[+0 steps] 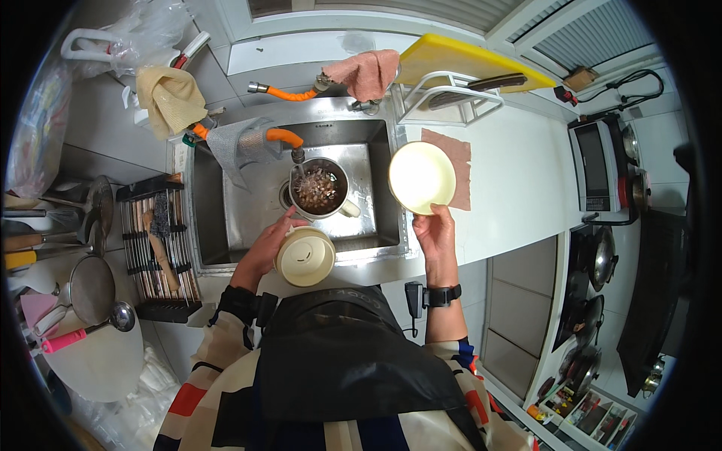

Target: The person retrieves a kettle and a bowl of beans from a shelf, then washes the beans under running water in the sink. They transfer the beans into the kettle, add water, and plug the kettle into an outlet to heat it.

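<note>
Water runs from a faucet spout on an orange hose into a pot with a pale handle, standing in the steel sink; small brown pieces lie in its water. My left hand is at the sink's near edge, its fingers by the handle of a cream cup-like container; its grip is partly hidden. With thumb and fingers my right hand holds the near rim of a cream bowl, over a pinkish-brown cloth on the white counter.
A rack behind the counter holds a yellow cutting board and a knife. Left of the sink are a chopstick rack and hanging utensils. A grey cloth drapes over the hose. A small white-fronted appliance stands right.
</note>
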A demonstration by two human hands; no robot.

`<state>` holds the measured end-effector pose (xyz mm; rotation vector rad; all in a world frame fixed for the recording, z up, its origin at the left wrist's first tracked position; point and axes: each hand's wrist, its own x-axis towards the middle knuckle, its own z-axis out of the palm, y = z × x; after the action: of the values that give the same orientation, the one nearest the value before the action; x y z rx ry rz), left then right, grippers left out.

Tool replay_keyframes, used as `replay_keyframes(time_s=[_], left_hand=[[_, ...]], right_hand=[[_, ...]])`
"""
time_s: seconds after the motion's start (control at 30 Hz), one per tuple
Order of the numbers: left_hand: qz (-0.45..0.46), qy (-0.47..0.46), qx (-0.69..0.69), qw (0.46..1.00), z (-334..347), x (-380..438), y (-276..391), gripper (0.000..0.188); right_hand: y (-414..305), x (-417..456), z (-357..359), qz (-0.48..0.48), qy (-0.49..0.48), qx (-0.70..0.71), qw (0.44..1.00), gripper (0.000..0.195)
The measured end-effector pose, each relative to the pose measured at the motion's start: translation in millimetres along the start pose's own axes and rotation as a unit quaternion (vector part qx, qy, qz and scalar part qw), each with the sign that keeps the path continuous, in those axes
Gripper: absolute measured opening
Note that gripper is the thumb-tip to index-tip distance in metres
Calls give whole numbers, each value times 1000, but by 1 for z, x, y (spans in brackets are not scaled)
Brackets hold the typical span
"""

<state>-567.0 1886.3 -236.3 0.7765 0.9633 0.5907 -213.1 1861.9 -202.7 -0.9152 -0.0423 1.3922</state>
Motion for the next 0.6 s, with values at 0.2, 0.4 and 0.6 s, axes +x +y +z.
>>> replay_keyframes(time_s=[0.2,0.4,0.6], left_hand=[[-26,7,6,1000,-6,1,-6,54],[0,10,7,1000,-7,3,-11,53],[-28,-10,-42,999,-7,1,-11,52]], right_hand=[[18,-13,51,-10,-3,-203,979,59],[46,-22,91,-143,-50,-416,897,70],[55,-33,114,-340,-95,-618,703,79]])
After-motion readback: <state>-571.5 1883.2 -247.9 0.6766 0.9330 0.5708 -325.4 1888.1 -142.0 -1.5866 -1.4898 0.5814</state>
